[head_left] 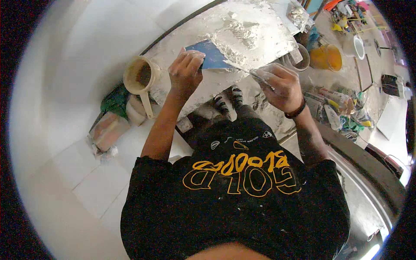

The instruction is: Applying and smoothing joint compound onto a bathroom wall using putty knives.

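My left hand (187, 71) is closed on one side of a flat blue plate (212, 56), a plaster scraper by its look. From my right hand (279, 84), fingers closed, a thin whitish spatula (236, 66) reaches left, its tip at the plate's right corner. Both hands are dusted white, and a dark band circles my right wrist. Under and beyond the tools lies a broad board (182, 37) smeared with white plaster (249, 32), thickest at the far middle. How the fingers wrap the spatula's handle is partly hidden.
A beige dipper (144, 97) with a long handle stands at the board's left edge. To the right are a grey bucket (302, 58), a yellow bucket (327, 57) and a white bucket (355, 47). Crumpled bags (338, 106) lie nearer. My feet (229, 97) show below the board.
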Available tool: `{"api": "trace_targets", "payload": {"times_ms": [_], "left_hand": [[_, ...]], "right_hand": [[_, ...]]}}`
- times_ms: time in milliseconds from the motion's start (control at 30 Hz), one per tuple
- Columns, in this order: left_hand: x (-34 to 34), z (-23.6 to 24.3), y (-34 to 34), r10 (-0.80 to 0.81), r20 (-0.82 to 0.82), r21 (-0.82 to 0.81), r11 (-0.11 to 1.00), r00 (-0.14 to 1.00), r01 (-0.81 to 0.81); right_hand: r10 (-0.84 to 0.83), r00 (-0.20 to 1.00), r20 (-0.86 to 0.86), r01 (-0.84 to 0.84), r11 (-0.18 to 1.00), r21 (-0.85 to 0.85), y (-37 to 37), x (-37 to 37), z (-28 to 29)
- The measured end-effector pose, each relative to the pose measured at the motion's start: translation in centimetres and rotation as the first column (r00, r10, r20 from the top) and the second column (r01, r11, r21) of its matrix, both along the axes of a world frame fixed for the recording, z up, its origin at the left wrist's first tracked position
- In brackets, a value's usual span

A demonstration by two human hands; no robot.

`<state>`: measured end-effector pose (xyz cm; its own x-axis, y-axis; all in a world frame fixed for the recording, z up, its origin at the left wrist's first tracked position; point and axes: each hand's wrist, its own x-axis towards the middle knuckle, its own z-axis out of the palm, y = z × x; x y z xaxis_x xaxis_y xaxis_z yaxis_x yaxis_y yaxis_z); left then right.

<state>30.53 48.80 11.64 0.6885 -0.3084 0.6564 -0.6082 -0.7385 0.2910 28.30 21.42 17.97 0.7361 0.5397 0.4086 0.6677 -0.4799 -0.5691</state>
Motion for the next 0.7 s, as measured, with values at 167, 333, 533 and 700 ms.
{"api": "trace_targets", "payload": {"times_ms": [167, 333, 533, 700], "left_hand": [[0.2, 0.0, -1.5, -0.047, 0.070, -0.028, 0.998, 0.996, 0.049], [-0.2, 1.1, -2.8, -0.100, 0.124, 0.059, 0.994, 0.987, 0.093], [-2.5, 2.8, -2.3, -0.050, 0.033, 0.053, 0.997, 0.998, 0.048], [-2.3, 6.8, 0.2, 0.218, -0.256, -0.077, 0.967, 0.942, -0.244]], "right_hand": [[0.005, 1.000, 0.019, -0.005, 1.000, 0.016, 0.9, 1.5, -2.0], [0.048, 0.996, 0.082, -0.041, 0.996, -0.077, 1.9, 6.5, -3.9], [-0.018, 0.949, 0.316, 0.076, 0.982, -0.172, 2.6, 11.0, -5.6], [0.031, 0.882, 0.470, 0.051, 0.986, -0.161, 2.9, 8.2, -7.2]]}}
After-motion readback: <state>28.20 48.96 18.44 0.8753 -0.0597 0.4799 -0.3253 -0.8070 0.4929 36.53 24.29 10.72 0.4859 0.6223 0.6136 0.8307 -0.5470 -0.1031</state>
